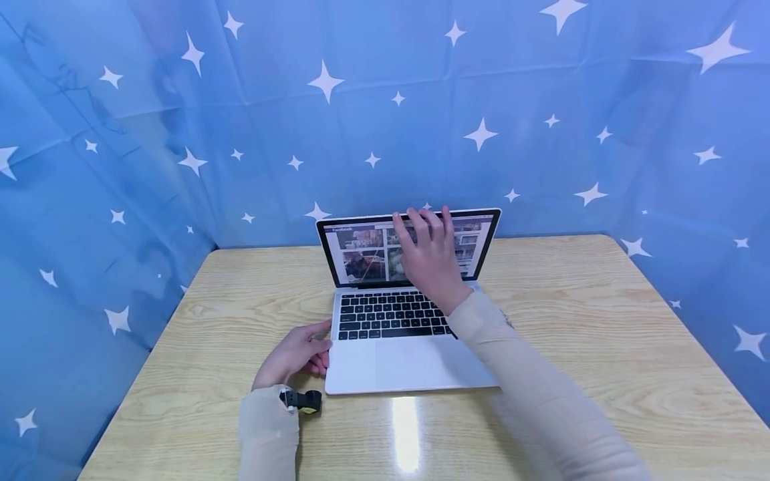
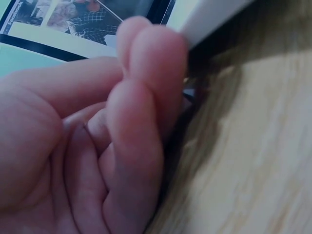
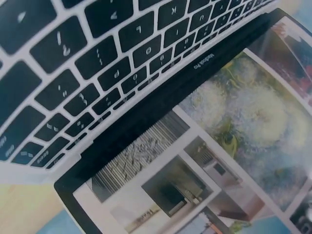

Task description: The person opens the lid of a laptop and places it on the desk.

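A silver laptop [image 1: 355, 367] stands unfolded on the wooden table, its screen [image 1: 363, 265] lit with a page of pictures and the word Facebook. At its left edge, my left hand [image 1: 297, 351] grips the base, with curled fingers [image 2: 136, 141] showing close up in the left wrist view. My right hand [image 1: 433, 264] reaches across the keyboard [image 1: 385, 314] to the lid, fingers fairly straight and tips at the top edge. That hand covers part of the screen. The right wrist view shows keys [image 3: 112, 73] and screen pictures [image 3: 258, 117], but no fingers.
The light wooden table [image 1: 240, 294] extends around the laptop. Behind and beside it hangs a blue curtain [image 1: 361, 120] with white stars. A black strap device [image 1: 303, 401] sits at my left wrist.
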Tool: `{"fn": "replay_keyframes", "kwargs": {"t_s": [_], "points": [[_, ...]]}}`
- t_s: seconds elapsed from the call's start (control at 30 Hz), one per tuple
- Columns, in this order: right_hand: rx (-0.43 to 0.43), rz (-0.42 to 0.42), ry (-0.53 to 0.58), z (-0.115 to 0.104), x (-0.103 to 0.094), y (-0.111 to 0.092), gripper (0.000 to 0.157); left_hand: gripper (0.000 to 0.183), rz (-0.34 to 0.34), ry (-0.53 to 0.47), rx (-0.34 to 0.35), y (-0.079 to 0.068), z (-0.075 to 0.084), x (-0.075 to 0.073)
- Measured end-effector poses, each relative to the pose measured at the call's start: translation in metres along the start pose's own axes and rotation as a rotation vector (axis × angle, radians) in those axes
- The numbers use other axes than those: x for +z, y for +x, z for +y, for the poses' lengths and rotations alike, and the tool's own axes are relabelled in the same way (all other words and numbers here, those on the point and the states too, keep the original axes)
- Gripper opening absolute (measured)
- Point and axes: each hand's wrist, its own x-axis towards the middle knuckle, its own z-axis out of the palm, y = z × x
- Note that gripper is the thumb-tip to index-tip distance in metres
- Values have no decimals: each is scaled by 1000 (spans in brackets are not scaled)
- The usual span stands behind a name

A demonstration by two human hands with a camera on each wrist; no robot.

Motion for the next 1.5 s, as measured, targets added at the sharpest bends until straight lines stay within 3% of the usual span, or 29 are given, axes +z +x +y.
{"fn": "replay_keyframes", "kwargs": {"t_s": [0.33, 0.73, 1.5], "points": [[-28, -42, 5, 4, -5, 8, 72, 50, -4, 2, 2, 0, -1, 0], [-15, -139, 23, 7, -14, 19, 78, 49, 14, -19, -12, -1, 1, 0], [-16, -225, -29, 11, -6, 30, 82, 49, 4, -36, -3, 1, 1, -1]]}}
